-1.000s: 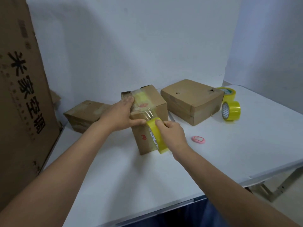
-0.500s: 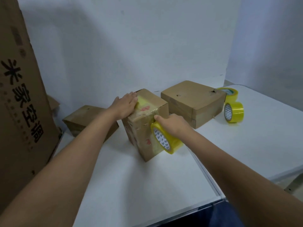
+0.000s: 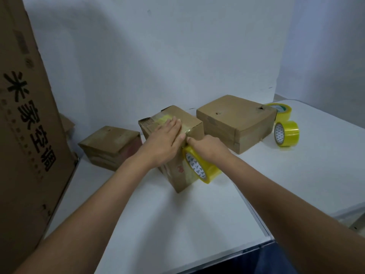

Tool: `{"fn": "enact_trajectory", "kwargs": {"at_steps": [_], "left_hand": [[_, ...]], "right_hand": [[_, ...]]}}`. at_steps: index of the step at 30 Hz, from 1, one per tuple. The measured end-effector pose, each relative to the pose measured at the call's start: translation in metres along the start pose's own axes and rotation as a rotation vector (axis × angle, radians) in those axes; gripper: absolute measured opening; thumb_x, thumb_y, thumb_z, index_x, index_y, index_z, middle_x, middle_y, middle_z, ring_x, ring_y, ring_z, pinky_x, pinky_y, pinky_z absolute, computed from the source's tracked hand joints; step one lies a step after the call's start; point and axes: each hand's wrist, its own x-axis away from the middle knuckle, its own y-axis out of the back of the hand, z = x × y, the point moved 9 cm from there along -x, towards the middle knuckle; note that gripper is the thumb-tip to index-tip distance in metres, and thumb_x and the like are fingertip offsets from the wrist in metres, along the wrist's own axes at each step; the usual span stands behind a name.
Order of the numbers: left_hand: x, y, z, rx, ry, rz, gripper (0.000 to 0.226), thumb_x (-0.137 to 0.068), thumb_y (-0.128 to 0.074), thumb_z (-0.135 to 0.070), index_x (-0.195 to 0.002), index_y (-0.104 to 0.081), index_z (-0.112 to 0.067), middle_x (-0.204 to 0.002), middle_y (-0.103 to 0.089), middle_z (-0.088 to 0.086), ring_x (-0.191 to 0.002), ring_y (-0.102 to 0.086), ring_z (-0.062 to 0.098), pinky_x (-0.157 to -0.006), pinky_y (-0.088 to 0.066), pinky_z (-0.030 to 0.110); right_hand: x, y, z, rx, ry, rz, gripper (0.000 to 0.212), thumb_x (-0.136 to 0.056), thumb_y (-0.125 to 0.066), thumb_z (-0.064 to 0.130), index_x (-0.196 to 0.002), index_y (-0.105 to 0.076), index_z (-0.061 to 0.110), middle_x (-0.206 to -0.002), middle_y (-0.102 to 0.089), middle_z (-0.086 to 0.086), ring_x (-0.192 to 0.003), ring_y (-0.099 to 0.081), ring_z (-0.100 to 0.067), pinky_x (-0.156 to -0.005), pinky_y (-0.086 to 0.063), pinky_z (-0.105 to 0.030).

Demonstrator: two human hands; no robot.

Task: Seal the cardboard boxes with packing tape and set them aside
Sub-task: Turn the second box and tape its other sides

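A small cardboard box (image 3: pixel 192 123) stands in the middle of the white table (image 3: pixel 177 224), with a strip of clear yellowish tape over its top. My left hand (image 3: pixel 166 139) lies flat on that tape, fingers straight, pressing it down. My right hand (image 3: pixel 205 146) grips a yellow tape roll (image 3: pixel 199 167) against the box's near right face; the tape runs from the roll up over the box edge.
A flat box (image 3: pixel 237 121) lies right of the taped one, a smaller box (image 3: pixel 110 145) to its left. Two more yellow tape rolls (image 3: pixel 286 133) (image 3: pixel 281 111) sit at the far right. A tall printed carton (image 3: pixel 25 135) stands at the left edge.
My left hand slid from the box's far left corner onto the middle of the top, flattening the tape. My right hand stays on the roll at the box's side.
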Motion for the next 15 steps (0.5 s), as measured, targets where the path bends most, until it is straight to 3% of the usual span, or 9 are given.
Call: {"fn": "enact_trajectory", "kwargs": {"at_steps": [3,7,10,15], "left_hand": [[0.006,0.003,-0.004,0.036,-0.088,-0.111,0.05,-0.106,-0.025,-0.039,-0.155,-0.021,-0.029,-0.163,-0.008,-0.009,-0.15,-0.002,0.008,-0.121,0.0,0.037],[0.005,0.0,-0.007,0.043,-0.134,-0.047,0.052,-0.104,-0.037,-0.038,-0.154,-0.021,-0.033,-0.162,-0.012,-0.014,-0.149,-0.005,0.004,-0.122,-0.006,0.042],[0.013,0.006,-0.007,0.016,-0.187,-0.112,0.057,-0.101,-0.044,-0.041,-0.154,-0.023,-0.033,-0.163,-0.004,-0.015,-0.149,-0.004,0.002,-0.122,-0.004,0.041],[0.034,0.005,0.019,0.082,-0.034,-0.282,0.072,-0.085,-0.041,-0.064,-0.149,-0.034,-0.03,-0.164,-0.011,-0.005,-0.151,-0.006,0.015,-0.119,-0.014,0.051]], "right_hand": [[0.002,-0.001,-0.002,-0.021,-0.006,0.001,0.056,-0.095,-0.038,0.057,-0.124,-0.058,0.013,-0.122,-0.061,-0.014,-0.111,-0.055,-0.032,-0.09,-0.046,-0.038],[0.001,-0.003,-0.01,-0.053,-0.027,-0.003,0.058,-0.094,-0.039,0.06,-0.125,-0.058,0.014,-0.121,-0.061,-0.013,-0.11,-0.056,-0.031,-0.089,-0.046,-0.039],[0.003,-0.003,-0.012,-0.081,-0.03,0.006,0.061,-0.092,-0.042,0.062,-0.123,-0.06,0.013,-0.12,-0.062,-0.012,-0.108,-0.057,-0.03,-0.086,-0.046,-0.036],[0.008,-0.004,-0.018,-0.229,-0.016,0.036,0.065,-0.09,-0.044,0.065,-0.123,-0.06,0.012,-0.117,-0.063,-0.01,-0.104,-0.059,-0.027,-0.088,-0.048,-0.034]]}}
